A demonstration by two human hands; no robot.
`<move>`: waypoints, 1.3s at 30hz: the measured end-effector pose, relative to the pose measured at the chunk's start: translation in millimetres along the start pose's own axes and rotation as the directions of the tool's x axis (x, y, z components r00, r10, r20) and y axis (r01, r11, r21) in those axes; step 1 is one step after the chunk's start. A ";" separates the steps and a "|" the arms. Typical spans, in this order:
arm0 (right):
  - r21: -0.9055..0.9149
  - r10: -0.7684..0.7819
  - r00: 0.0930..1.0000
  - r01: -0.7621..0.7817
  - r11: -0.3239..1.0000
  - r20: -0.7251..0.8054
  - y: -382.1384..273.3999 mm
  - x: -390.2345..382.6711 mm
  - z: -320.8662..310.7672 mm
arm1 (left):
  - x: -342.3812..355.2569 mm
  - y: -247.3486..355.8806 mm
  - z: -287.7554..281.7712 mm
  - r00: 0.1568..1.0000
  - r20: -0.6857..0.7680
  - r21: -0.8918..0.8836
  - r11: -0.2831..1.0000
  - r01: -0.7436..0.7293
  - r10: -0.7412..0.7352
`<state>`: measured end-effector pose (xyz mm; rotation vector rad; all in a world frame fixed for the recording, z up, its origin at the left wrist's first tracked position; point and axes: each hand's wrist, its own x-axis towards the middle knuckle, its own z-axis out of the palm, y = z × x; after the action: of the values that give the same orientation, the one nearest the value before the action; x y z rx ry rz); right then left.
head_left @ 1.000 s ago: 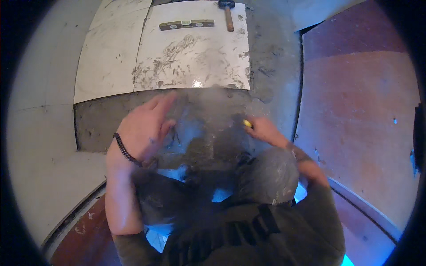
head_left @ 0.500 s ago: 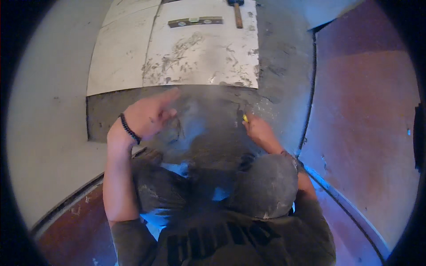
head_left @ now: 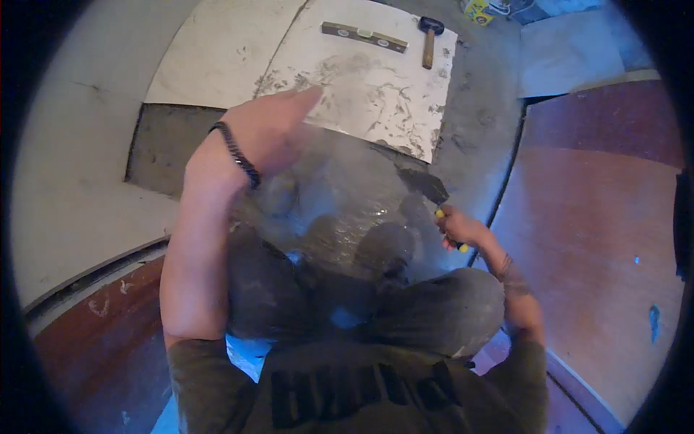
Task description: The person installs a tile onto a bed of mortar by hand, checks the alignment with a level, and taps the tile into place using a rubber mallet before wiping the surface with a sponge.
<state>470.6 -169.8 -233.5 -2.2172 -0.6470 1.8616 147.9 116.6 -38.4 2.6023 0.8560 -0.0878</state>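
Observation:
My right hand (head_left: pixel 464 227) is wrapped round the yellow and black handle of a trowel (head_left: pixel 425 185). Its dark blade lies over the grey, wet-looking floor surface (head_left: pixel 347 155), close to the near right corner of a large white tile (head_left: pixel 347 101). My left hand (head_left: pixel 271 130), wearing a dark braided bracelet, reaches forward with fingers stretched out and nothing seen in them. Its fingertips overlap the tile's near edge in view; whether they touch it I cannot tell. Grey smears mark the tile, which carries a spirit level (head_left: pixel 364 37) and a black-headed mallet (head_left: pixel 430 45) with a wooden handle.
Another pale tile (head_left: pixel 210 58) adjoins on the left, beside a bare grey strip (head_left: pixel 170 141). A reddish-brown panel (head_left: pixel 593 217) flanks my right side. At the far right are a yellow package (head_left: pixel 478 11) and a pale sheet (head_left: pixel 567 54). My bent knees frame the near floor.
The view has shifted, showing more at the far right. My right hand has drawn the trowel right and back, exposing its blade. My left hand has moved forward to the tile's edge.

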 end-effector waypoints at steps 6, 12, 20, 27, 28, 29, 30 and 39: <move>-0.709 -0.279 0.936 0.345 0.615 0.213 -7.6 44.7 -32.7 | -9.2 31.1 -5.7 0.995 -0.078 0.030 0.998 -0.055 0.058; 0.059 -0.072 0.973 0.087 0.994 -0.217 11.5 106.1 24.1 | -11.8 69.8 -17.3 0.978 -0.159 -0.027 0.990 -0.138 0.132; -0.544 -0.352 0.876 0.127 0.829 -0.330 -52.2 171.2 162.0 | -28.3 46.2 -21.5 0.934 -0.301 0.008 0.980 -0.197 0.190; -0.523 -0.484 0.826 0.289 0.802 -0.287 -149.7 173.0 251.0 | -37.1 29.3 -26.9 0.982 -0.128 -0.023 0.989 -0.143 0.139; -0.523 -0.494 0.824 0.302 0.797 -0.276 -154.2 168.7 253.4 | -36.0 30.9 -27.2 0.985 -0.111 -0.029 0.991 -0.133 0.129; -0.525 -0.500 0.823 0.310 0.793 -0.270 -154.2 163.2 252.4 | -35.2 33.6 -27.8 0.989 -0.088 -0.037 0.992 -0.122 0.119; -0.525 -0.505 0.820 0.314 0.791 -0.270 -152.3 158.0 249.5 | -35.0 37.3 -28.4 0.989 -0.049 -0.047 0.989 -0.144 0.141; -0.602 -0.521 0.808 0.278 0.749 -0.275 -149.0 154.7 220.9 | -75.1 124.3 -14.3 0.983 -0.122 0.059 0.990 -0.127 0.134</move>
<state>243.8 -1.5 -356.6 -2.3951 -1.5642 0.9891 158.5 -10.8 32.0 2.7278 0.7309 0.0939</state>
